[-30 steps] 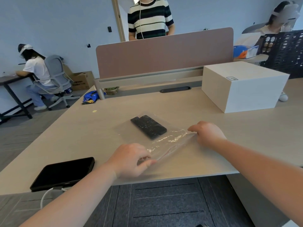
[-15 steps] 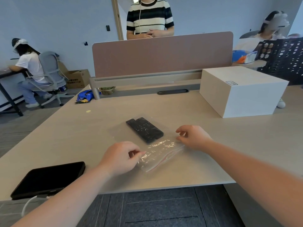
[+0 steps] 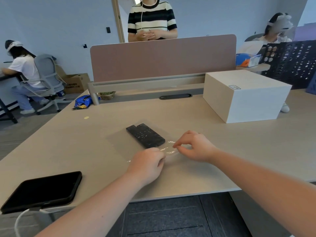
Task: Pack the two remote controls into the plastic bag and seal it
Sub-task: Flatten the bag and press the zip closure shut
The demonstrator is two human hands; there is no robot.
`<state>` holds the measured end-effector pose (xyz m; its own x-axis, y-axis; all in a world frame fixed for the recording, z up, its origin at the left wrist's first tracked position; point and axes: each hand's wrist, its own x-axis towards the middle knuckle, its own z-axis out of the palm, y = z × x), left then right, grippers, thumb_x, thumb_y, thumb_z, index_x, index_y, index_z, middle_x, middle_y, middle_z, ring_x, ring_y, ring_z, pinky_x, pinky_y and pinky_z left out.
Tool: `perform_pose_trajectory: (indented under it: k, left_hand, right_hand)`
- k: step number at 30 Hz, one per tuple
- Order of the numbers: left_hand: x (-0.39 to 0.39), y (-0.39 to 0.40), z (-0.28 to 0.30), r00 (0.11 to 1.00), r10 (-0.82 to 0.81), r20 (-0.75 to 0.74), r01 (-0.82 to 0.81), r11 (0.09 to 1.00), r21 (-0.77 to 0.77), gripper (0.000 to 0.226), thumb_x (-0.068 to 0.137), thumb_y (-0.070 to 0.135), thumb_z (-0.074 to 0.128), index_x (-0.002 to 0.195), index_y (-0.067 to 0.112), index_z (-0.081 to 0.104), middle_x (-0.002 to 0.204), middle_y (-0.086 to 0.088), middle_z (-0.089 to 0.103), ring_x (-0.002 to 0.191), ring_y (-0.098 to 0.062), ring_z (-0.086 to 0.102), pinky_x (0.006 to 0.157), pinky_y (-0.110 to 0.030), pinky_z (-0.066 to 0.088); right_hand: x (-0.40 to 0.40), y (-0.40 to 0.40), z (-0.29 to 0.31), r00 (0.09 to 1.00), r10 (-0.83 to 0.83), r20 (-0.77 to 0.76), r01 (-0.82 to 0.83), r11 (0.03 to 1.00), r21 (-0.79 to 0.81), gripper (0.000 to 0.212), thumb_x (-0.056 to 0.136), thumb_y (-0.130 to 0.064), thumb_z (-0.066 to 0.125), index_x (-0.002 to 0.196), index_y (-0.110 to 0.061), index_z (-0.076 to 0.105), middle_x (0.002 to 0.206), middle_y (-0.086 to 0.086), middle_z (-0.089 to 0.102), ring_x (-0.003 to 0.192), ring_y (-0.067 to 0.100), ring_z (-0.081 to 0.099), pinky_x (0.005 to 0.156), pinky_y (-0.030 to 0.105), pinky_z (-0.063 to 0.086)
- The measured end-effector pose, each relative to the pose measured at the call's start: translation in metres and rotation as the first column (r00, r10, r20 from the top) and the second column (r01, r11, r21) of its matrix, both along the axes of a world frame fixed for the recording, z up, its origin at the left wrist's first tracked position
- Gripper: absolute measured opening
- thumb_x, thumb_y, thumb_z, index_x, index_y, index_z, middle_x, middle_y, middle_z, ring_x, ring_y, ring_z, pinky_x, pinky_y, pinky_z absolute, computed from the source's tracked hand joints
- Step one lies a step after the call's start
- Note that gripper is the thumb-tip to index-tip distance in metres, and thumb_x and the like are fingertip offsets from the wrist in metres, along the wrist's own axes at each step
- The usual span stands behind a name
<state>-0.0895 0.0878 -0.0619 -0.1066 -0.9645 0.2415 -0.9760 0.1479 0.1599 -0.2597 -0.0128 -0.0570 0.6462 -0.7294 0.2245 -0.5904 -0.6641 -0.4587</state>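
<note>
Remote controls [image 3: 145,135] are lying inside plastic bag [image 3: 119,142] on surface [image 3: 222,142] | sealing is being done | bag mouth is being pinched by left hand [image 3: 147,165] and right hand [image 3: 195,147] grip | next: strip probably needs pressing along.

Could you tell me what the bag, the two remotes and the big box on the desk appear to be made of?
Bag: thin clear plastic film, glossy; the desk shows through it and its crumpled near edge glints.
Remotes: probably hard black plastic, matte, with small pale key markings.
Box: pale wood-grain surface, matte; faint grain lines suggest laminate or veneer board, though printed cardboard is possible.
</note>
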Motion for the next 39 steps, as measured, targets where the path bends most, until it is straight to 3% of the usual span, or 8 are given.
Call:
perform_pose_trajectory:
  k: [5, 11, 20, 26, 30, 34, 37, 39]
  left_hand:
    - [0.003, 0.003, 0.000, 0.996, -0.014, -0.089, 0.005, 0.996, -0.094, 0.019, 0.092, 0.027, 0.049, 0.089, 0.016, 0.064, 0.082, -0.001, 0.061, 0.083, -0.023, 0.057, 0.062, -0.032, 0.039]
    - [0.005, 0.002, -0.003, 0.992, -0.061, -0.113, 0.046, 0.990, -0.133, 0.024, 0.090, 0.029, 0.050, 0.080, 0.017, 0.068, 0.073, -0.003, 0.061, 0.075, -0.023, 0.058, 0.057, -0.032, 0.043]
    - [0.009, 0.000, -0.007, 0.989, -0.107, -0.098, 0.086, 0.977, -0.197, 0.020, 0.084, 0.025, 0.054, 0.078, 0.018, 0.072, 0.069, -0.002, 0.066, 0.068, -0.024, 0.061, 0.052, -0.030, 0.045]
    - [0.009, -0.001, -0.010, 0.993, -0.075, -0.091, 0.058, 0.982, -0.179, 0.022, 0.082, 0.025, 0.051, 0.077, 0.018, 0.072, 0.075, -0.001, 0.069, 0.074, -0.025, 0.063, 0.055, -0.029, 0.043]
    - [0.007, 0.000, -0.010, 0.996, -0.056, -0.069, 0.045, 0.988, -0.149, 0.017, 0.084, 0.019, 0.055, 0.076, 0.017, 0.069, 0.076, -0.001, 0.068, 0.075, -0.027, 0.062, 0.054, -0.026, 0.033]
    - [0.005, 0.001, -0.006, 0.999, -0.031, -0.023, 0.030, 0.999, -0.042, 0.020, 0.088, 0.016, 0.047, 0.086, 0.018, 0.067, 0.088, -0.002, 0.066, 0.084, -0.024, 0.058, 0.061, -0.029, 0.040]
    - [0.007, 0.001, -0.007, 1.000, -0.017, 0.016, 0.017, 1.000, 0.011, 0.021, 0.089, 0.014, 0.044, 0.078, 0.014, 0.063, 0.080, -0.007, 0.065, 0.076, -0.027, 0.054, 0.057, -0.032, 0.035]
    - [0.009, 0.001, -0.008, 1.000, 0.006, 0.014, -0.006, 1.000, 0.017, 0.023, 0.091, 0.019, 0.046, 0.078, 0.013, 0.063, 0.079, -0.008, 0.066, 0.077, -0.028, 0.056, 0.059, -0.034, 0.041]
  right_hand:
    - [0.002, 0.012, 0.000, 0.979, 0.202, 0.023, -0.200, 0.977, -0.072, 0.024, 0.080, -0.041, 0.069, 0.094, -0.022, 0.075, 0.091, -0.007, 0.075, 0.093, 0.008, 0.053, 0.089, 0.033, 0.042]
    - [0.008, 0.012, -0.007, 0.967, 0.252, -0.029, -0.251, 0.930, -0.268, 0.009, 0.079, -0.019, 0.071, 0.086, -0.017, 0.078, 0.081, 0.002, 0.078, 0.091, 0.025, 0.065, 0.080, 0.043, 0.048]
    - [0.015, 0.011, -0.011, 0.954, 0.294, -0.055, -0.284, 0.831, -0.478, 0.007, 0.069, -0.023, 0.069, 0.069, -0.022, 0.076, 0.059, -0.004, 0.073, 0.067, 0.021, 0.069, 0.057, 0.038, 0.053]
    - [0.018, 0.011, -0.013, 0.943, 0.321, -0.092, -0.322, 0.803, -0.501, 0.005, 0.067, -0.019, 0.075, 0.064, -0.023, 0.074, 0.054, -0.007, 0.071, 0.062, 0.018, 0.068, 0.059, 0.029, 0.050]
    - [0.017, 0.010, -0.016, 0.939, 0.318, -0.132, -0.339, 0.792, -0.508, 0.014, 0.064, -0.015, 0.082, 0.061, -0.024, 0.071, 0.052, -0.007, 0.068, 0.062, 0.015, 0.068, 0.059, 0.028, 0.049]
    - [0.011, 0.006, -0.020, 0.945, 0.257, -0.201, -0.326, 0.784, -0.528, 0.015, 0.075, -0.022, 0.064, 0.060, -0.024, 0.070, 0.053, -0.009, 0.069, 0.065, 0.013, 0.068, 0.062, 0.026, 0.048]
    - [0.003, -0.003, -0.023, 0.957, 0.184, -0.225, -0.281, 0.782, -0.557, 0.033, 0.082, -0.029, 0.045, 0.059, -0.024, 0.068, 0.052, -0.008, 0.068, 0.068, 0.011, 0.067, 0.064, 0.024, 0.047]
    - [-0.004, -0.009, -0.024, 0.958, 0.156, -0.239, -0.268, 0.781, -0.564, 0.036, 0.082, -0.030, 0.041, 0.058, -0.023, 0.068, 0.051, -0.008, 0.067, 0.070, 0.012, 0.068, 0.065, 0.025, 0.049]
